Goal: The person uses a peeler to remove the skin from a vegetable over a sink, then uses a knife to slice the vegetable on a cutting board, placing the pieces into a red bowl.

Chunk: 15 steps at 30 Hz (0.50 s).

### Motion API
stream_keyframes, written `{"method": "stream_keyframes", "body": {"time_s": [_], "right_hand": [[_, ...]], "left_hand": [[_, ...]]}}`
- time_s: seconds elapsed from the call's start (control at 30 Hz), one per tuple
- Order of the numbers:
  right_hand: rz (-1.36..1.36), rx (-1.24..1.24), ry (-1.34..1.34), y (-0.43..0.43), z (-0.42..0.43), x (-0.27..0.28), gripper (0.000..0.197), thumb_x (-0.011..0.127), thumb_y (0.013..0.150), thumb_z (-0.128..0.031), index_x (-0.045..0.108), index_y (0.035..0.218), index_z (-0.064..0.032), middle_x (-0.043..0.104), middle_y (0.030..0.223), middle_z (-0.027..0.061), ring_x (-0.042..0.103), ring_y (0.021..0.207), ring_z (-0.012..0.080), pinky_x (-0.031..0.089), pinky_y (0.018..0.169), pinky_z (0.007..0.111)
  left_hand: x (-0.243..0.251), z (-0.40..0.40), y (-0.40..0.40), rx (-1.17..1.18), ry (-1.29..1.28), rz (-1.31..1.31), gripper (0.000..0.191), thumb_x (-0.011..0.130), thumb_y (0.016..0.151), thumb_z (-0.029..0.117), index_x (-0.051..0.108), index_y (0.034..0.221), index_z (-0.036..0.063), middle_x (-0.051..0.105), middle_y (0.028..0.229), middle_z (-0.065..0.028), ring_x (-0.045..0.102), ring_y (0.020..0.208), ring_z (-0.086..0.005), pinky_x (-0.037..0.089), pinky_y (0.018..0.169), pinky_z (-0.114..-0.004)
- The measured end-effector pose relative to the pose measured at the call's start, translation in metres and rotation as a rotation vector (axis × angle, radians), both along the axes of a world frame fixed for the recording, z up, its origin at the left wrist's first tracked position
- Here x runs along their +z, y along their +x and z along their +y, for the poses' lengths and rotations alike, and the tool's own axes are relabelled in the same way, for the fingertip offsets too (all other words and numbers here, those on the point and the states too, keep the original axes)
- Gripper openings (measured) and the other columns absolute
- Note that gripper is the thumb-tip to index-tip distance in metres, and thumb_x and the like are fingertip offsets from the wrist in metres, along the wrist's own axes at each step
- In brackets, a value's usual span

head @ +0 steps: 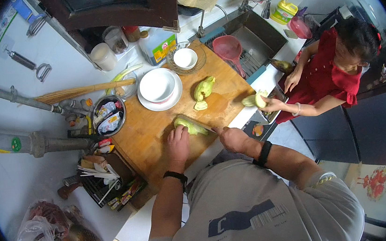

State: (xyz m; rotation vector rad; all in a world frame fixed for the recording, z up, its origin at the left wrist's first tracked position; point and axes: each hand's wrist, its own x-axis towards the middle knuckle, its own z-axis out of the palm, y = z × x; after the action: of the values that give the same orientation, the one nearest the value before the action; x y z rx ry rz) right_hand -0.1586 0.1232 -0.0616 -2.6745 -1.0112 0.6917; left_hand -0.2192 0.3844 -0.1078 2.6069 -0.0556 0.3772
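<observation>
My right hand [233, 139] grips the handle of a kitchen knife [198, 122], its blade reaching leftward over the wooden cutting board [140, 154]. Fingers of my left hand [178, 141] press on a pale-green peeled vegetable [191, 127], probably eggplant, lying along the blade. The blade partly hides it; whether it is cut through I cannot tell. Farther back on the board rests another peeled vegetable [205, 88], with a cut piece [200, 105] at its near end. A white bowl [157, 85] stands on a white plate [177, 99] behind my left hand.
Right of the board, a co-worker's hand [273, 103] holds pale vegetable pieces [260, 100]. A small white bowl [185, 58] sits in a glass bowl [202, 61] at the board's back. Beyond are a red strainer [226, 48] and the sink [258, 39]. A metal pot [124, 119] borders the left.
</observation>
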Motion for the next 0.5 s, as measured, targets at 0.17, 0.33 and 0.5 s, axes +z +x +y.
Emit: {"method": "stream_keyframes", "body": {"time_s": [0.17,0.33,0.5], "right_hand": [[0.008,0.031,-0.054,0.004,-0.002,0.005,0.036,0.058,0.093,-0.013,0.058,0.124,0.0037,0.073,0.091,0.0220,0.074,0.084,0.0393,0.060,0.072,0.046],[-0.031,-0.069,0.073,-0.006,0.000,0.030,0.031,0.058,0.095,-0.012,0.059,0.121,0.0051,0.071,0.083,0.0222,0.071,0.075,0.0401,0.059,0.066,0.049],[-0.025,-0.048,0.076,-0.003,-0.010,0.014,0.027,0.058,0.099,-0.015,0.058,0.119,0.0037,0.071,0.081,0.0224,0.072,0.074,0.0409,0.058,0.066,0.051]], "left_hand": [[0.003,-0.002,0.010,-0.015,0.119,0.007,0.017,0.062,0.092,0.011,0.071,0.106,0.0074,0.065,0.116,-0.0087,0.061,0.105,-0.0325,0.051,0.094,-0.047],[0.005,-0.007,0.006,0.017,0.148,-0.002,0.017,0.062,0.093,0.013,0.073,0.104,0.0083,0.066,0.115,-0.0070,0.062,0.105,-0.0313,0.051,0.094,-0.047],[0.007,-0.010,0.005,0.041,0.055,0.012,0.017,0.064,0.096,0.011,0.075,0.106,0.0037,0.069,0.118,-0.0109,0.062,0.110,-0.0349,0.050,0.097,-0.048]]}}
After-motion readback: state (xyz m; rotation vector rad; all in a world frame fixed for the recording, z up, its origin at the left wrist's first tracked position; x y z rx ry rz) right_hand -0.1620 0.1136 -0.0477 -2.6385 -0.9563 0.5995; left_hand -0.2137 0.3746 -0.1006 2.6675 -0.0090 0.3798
